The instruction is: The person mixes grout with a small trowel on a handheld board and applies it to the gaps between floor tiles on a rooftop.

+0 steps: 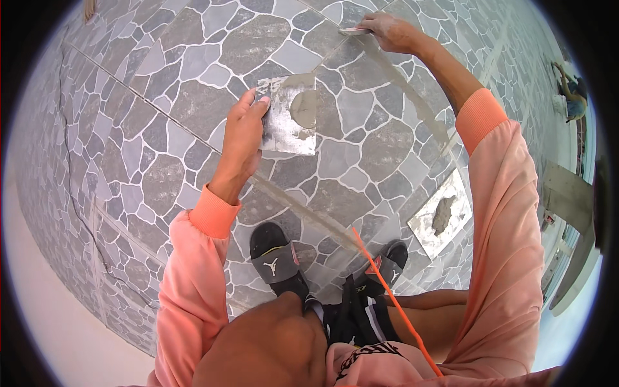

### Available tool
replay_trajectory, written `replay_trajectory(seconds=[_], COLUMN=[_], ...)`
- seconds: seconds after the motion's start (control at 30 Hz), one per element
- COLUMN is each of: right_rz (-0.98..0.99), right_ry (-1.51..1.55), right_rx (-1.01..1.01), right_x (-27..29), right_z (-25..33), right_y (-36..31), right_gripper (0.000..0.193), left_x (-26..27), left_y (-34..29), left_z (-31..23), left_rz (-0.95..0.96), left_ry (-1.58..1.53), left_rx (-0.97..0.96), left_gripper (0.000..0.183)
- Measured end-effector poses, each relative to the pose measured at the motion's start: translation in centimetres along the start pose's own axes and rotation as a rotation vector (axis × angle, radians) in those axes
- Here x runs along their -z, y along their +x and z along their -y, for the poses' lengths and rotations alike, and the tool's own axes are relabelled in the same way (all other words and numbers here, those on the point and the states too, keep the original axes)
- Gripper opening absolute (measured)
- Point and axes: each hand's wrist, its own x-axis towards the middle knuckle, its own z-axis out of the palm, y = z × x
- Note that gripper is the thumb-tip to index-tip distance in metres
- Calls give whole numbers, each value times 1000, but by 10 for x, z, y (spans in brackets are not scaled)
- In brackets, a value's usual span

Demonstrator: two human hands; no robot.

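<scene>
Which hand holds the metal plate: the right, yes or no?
No, the left hand holds the metal plate by its left edge.

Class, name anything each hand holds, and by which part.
Left hand: rectangular silver metal plate, by left edge. Right hand: thin pale tool, by right end.

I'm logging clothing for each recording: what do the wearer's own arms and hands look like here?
The left sleeve and right sleeve are loose, long and peach-pink, ending in brighter coral cuffs. The left hand and right hand wear no gloves; the right looks dusted with pale residue.
</scene>
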Motion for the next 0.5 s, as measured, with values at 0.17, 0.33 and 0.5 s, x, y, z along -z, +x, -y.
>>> replay_trajectory(seconds=[0.17, 0.33, 0.5], right_rz=[115, 56, -236], right_ry=[-28, 71, 388], right_rx=[34, -12, 41], right_x=[-23, -25, 33], right_z=[-15, -18, 75], right_y=[6, 1, -41], right_gripper=[46, 39, 43], left_x=[-7, -12, -7], left_y=[3, 11, 19], left_z=[2, 9, 4], left_rz=[7, 33, -50], left_ry=[29, -11, 9], left_rx=[17, 13, 46], left_gripper=[42, 39, 46])
